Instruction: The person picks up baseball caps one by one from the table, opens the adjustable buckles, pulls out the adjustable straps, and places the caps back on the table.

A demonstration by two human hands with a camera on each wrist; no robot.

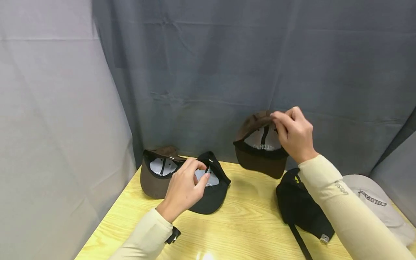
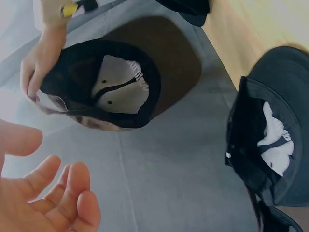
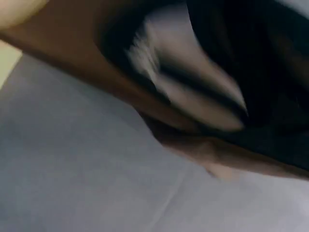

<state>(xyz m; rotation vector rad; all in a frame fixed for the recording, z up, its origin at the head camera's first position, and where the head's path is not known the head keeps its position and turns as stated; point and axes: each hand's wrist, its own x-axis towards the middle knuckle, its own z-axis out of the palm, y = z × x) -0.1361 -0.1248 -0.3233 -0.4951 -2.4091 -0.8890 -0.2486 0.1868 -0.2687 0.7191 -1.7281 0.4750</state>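
My right hand (image 1: pixel 294 133) pinches a brown baseball cap (image 1: pixel 256 159) by its back edge and holds it in the air, with the inside turned towards me and the brim hanging down. In the left wrist view the same cap (image 2: pixel 176 72) shows a black sweatband and a pale lining. The right wrist view of this cap (image 3: pixel 72 43) is blurred. My left hand (image 1: pixel 185 186) hovers with loosely bent fingers and holds nothing. Below and behind it, a black cap (image 1: pixel 208 202) and another brown cap (image 1: pixel 151 186) lie on the table with their insides showing.
On the right of the wooden table (image 1: pixel 237 224) lies a black cap (image 1: pixel 302 209) with its strap trailing to the front. Beside it is a light grey cap (image 1: pixel 373 198) with dark lettering. Grey cloth (image 1: pixel 201 72) hangs behind the table, and pale cloth (image 1: pixel 58 126) hangs at the left.
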